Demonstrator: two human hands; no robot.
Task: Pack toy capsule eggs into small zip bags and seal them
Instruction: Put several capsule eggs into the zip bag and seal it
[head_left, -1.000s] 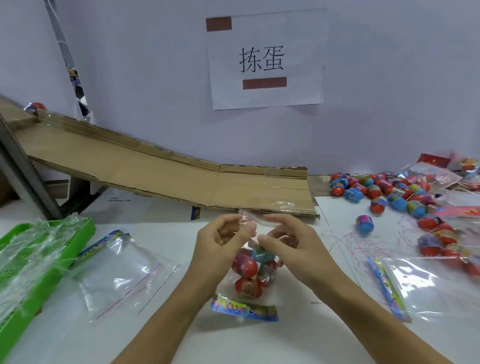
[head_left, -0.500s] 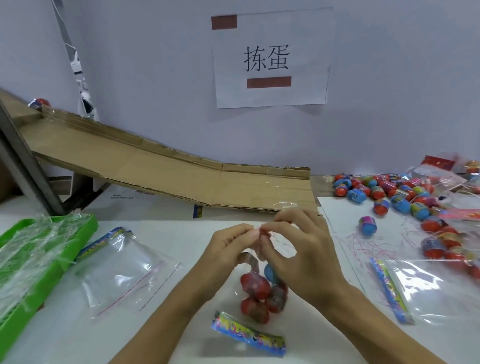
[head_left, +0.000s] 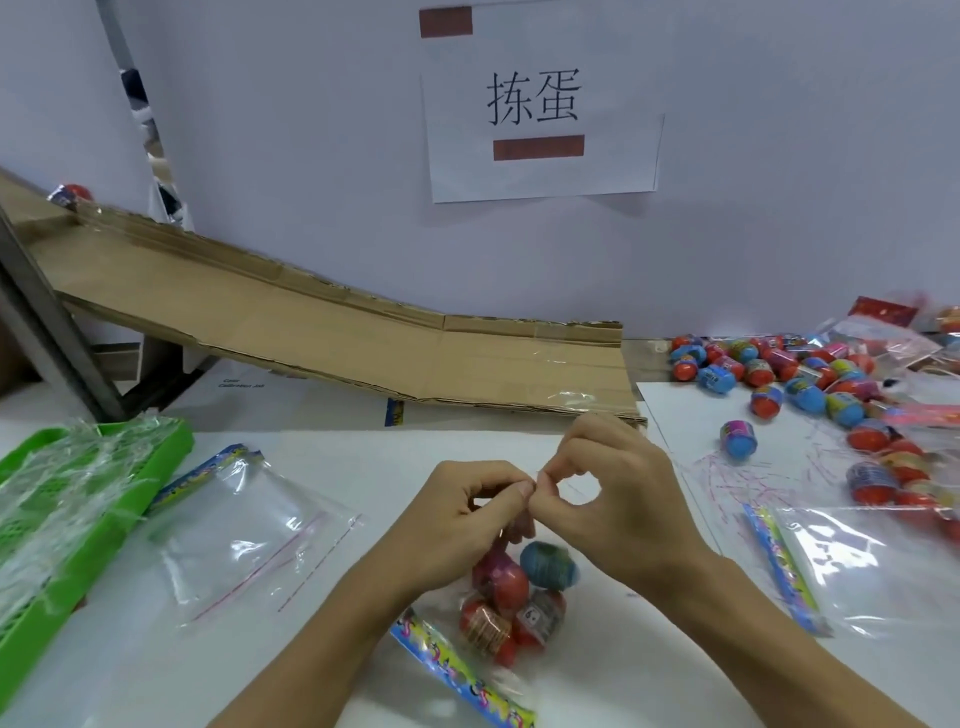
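Roughly mid-task: caught both hands pinching the mouth of one zip bag (head_left: 511, 597) at centre, left hand (head_left: 467, 525) and right hand (head_left: 618, 499) fingertips together at the seal strip, zip apparently not fully closed. Counted about four capsule eggs (head_left: 498, 577) inside, bag hanging to the table at 6 o'clock. Spotted an empty zip bag (head_left: 244, 540) at 9 o'clock beside a green tray (head_left: 156, 452). Left unpacked: loose eggs pile (head_left: 810, 384) at 2 o'clock, more bags (head_left: 883, 566) at 3 o'clock.
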